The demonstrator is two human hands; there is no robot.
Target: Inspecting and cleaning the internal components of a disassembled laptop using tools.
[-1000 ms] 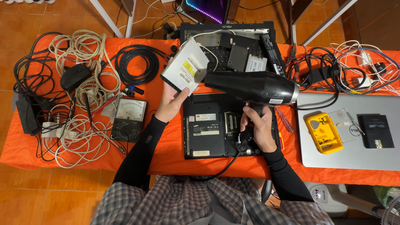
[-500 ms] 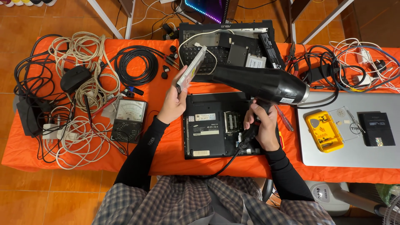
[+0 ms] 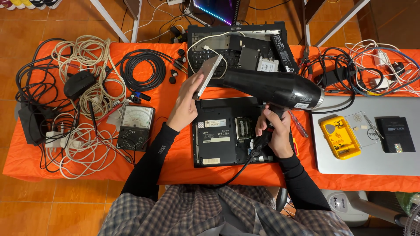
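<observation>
Drive (image 3: 206,75), a flat silver slab, is pinched edge-on in my left hand (image 3: 186,104), fingers clamped along its lower side, lifted over the gap between the two opened laptops; my right hand (image 3: 272,131) is closed round the grip of the black hair dryer (image 3: 273,87), its nozzle aimed at the drive and nearly touching it; I judge the chief risk is heat: held this close, the air could cook my fingertips or loosen my grip, and the drive would fall onto the open black laptop (image 3: 227,131) beneath; the dryer's cord (image 3: 245,164) trails over that laptop's edge and could snag; a second laptop (image 3: 238,43) with loose parts lies behind; a meter (image 3: 135,126) and tangled cables (image 3: 83,87) crowd the left; a yellow case (image 3: 339,137) rests on a silver laptop (image 3: 372,161) at right.
</observation>
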